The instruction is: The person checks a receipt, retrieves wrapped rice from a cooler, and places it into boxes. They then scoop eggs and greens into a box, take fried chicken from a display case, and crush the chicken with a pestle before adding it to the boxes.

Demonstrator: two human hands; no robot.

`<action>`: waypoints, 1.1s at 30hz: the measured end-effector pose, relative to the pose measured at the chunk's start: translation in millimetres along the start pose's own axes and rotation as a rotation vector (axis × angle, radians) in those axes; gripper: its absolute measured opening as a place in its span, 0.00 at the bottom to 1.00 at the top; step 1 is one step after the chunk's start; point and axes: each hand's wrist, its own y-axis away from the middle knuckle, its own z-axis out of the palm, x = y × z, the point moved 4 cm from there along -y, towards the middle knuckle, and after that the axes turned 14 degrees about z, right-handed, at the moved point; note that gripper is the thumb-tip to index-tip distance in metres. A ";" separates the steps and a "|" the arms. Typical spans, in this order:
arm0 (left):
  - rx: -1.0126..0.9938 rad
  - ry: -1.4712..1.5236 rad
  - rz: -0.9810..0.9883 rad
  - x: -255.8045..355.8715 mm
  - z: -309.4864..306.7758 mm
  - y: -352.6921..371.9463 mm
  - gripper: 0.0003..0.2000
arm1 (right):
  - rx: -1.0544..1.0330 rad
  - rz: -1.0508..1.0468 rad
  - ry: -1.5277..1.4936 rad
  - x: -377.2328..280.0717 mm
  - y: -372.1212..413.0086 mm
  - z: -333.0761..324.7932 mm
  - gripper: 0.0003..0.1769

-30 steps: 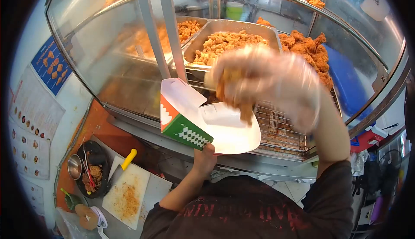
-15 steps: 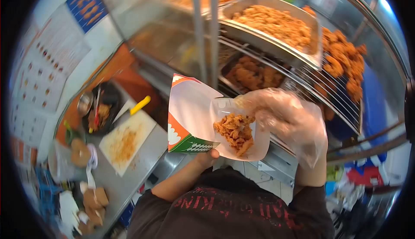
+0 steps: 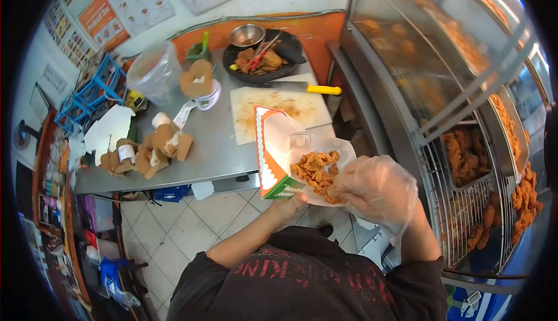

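Note:
An open paper box (image 3: 272, 173), green, orange and white outside, rests in my left hand (image 3: 289, 206), whose thumb presses its lower edge. Pieces of fried chicken (image 3: 317, 173) lie inside on the white lining. My right hand (image 3: 372, 192), in a clear plastic glove, is at the box's right side with its fingers bent against the chicken at the rim. Beyond the box lies a white cutting board (image 3: 244, 109) with crumbs, and a knife with a yellow handle (image 3: 324, 90) lies along its far edge.
A black bowl (image 3: 232, 71) with chicken and red tongs stands behind the board. Small brown cartons (image 3: 160, 146) and a plastic-lined tub (image 3: 154, 77) are on the steel counter (image 3: 215, 161). At right is a warming cabinet with racks (image 3: 459, 222) and a chicken tray (image 3: 465, 155).
The view has turned left from the cabinet toward the counter. My right hand has lowered to the chicken at the box's right rim. My left hand still supports the box.

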 end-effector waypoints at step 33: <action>-0.193 0.334 -0.224 -88.7 -1.3 -70.0 0.47 | 1.370 0.521 -0.288 47.4 86.8 -11.3 0.06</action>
